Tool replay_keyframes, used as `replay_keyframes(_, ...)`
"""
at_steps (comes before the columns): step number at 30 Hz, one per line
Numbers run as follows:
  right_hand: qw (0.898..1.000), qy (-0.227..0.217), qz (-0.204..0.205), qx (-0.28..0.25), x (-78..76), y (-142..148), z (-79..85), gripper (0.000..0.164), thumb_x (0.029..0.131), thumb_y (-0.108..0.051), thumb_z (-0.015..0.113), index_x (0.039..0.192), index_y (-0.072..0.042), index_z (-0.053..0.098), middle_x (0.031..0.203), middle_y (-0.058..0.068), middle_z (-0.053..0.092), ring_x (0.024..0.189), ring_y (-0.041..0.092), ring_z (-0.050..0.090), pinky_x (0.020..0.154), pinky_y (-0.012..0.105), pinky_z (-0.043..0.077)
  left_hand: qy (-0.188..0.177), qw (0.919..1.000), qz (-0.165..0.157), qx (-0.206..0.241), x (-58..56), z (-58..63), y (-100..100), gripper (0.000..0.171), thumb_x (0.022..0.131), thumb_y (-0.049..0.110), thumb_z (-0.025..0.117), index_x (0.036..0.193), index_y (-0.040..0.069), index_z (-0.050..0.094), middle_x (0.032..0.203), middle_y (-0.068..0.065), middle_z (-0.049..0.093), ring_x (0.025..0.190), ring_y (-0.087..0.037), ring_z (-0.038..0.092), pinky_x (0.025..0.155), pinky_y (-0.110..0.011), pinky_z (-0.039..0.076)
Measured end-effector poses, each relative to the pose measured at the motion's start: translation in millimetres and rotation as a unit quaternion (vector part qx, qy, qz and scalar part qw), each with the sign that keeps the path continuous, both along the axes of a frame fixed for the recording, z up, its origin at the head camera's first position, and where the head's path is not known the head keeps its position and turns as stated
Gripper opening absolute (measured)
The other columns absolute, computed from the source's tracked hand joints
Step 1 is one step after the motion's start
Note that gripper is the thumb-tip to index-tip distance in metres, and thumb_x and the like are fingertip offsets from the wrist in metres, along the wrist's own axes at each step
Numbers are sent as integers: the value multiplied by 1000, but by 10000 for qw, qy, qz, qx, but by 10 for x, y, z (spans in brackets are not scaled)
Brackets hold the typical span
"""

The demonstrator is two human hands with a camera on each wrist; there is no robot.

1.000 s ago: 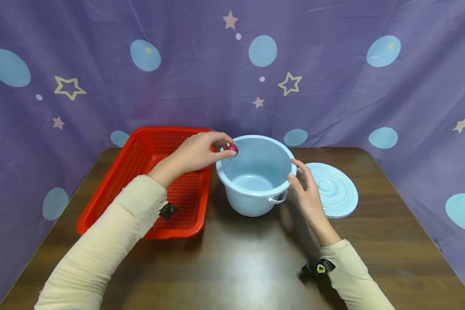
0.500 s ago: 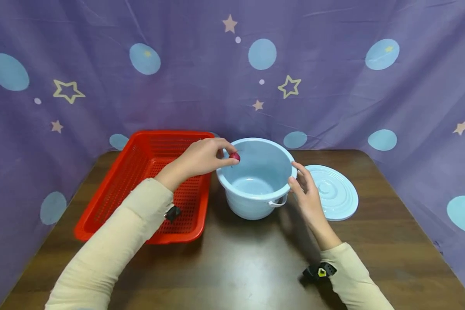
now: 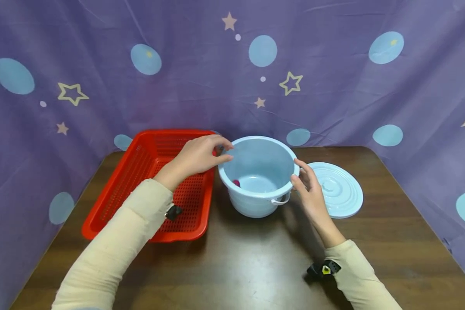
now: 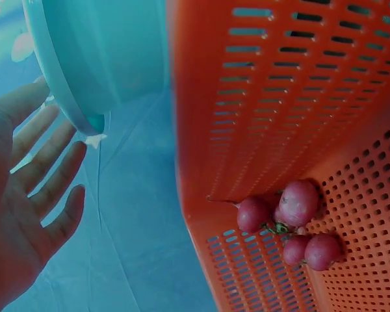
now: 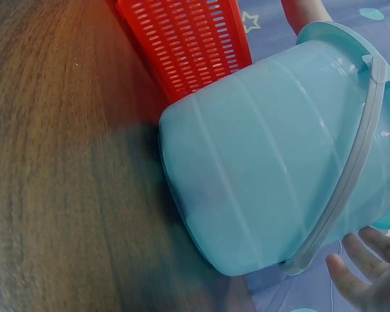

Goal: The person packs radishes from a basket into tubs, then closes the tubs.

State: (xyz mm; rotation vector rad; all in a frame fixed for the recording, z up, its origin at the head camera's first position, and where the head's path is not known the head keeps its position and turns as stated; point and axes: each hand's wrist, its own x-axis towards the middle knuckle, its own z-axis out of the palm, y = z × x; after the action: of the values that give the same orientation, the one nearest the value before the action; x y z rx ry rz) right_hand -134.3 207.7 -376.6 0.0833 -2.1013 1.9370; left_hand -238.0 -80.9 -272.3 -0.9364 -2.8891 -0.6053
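A light blue bucket (image 3: 252, 202) stands upright on the table. Inside it, low against the left wall, lies a red radish (image 3: 236, 183). My left hand (image 3: 201, 153) is over the bucket's left rim, thumb and fingers apart and holding nothing. My right hand (image 3: 310, 191) touches the right rim with thumb and fingertip; in the right wrist view its fingers (image 5: 370, 263) are loosely spread by the bucket's side. A red slotted basket (image 3: 182, 236) stands to the left. Several radishes (image 4: 299, 205) lie in its corner, seen in the left wrist view and hidden by my arm in the head view.
A round light blue lid (image 3: 335, 189) lies flat on the table right of the bucket. The bucket's pale handle (image 5: 351, 172) hangs down along its side. Behind the wooden table (image 3: 255, 267) hangs a purple curtain (image 3: 201, 77) with stars and dots.
My left hand has let go of the radish, which has dropped into the bucket. The left thumb and fingers have parted. My right hand has stayed at the right rim.
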Motion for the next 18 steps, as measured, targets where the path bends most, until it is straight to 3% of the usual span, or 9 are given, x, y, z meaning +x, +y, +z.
replay_keyframes(8,10000,-11,22,-14,-7,15,-20,47,101,-11,56,146,-11,45,132,21,55,105,16,55,82,26,49,287,9995,115,-5,-43,-18,-144,33,92,35,71,123,23,68,115,5,63,92,-16,58,75,-37,48)
replay_keyframes(13,10000,35,35,-11,-12,23,-31,47,100,-9,56,146,-10,45,131,21,55,105,16,55,81,26,49,-150,9993,120,333,-104,-17,-305,29,93,32,70,120,23,69,116,2,65,97,-18,60,84,-40,47)
replay_keyframes(18,9999,48,104,-2,-29,29,-21,47,101,-11,56,147,-11,45,133,21,53,109,19,54,84,25,49,-656,9947,89,790,-196,-102,-484,29,93,27,71,120,16,69,114,1,66,98,-18,59,91,-42,46)
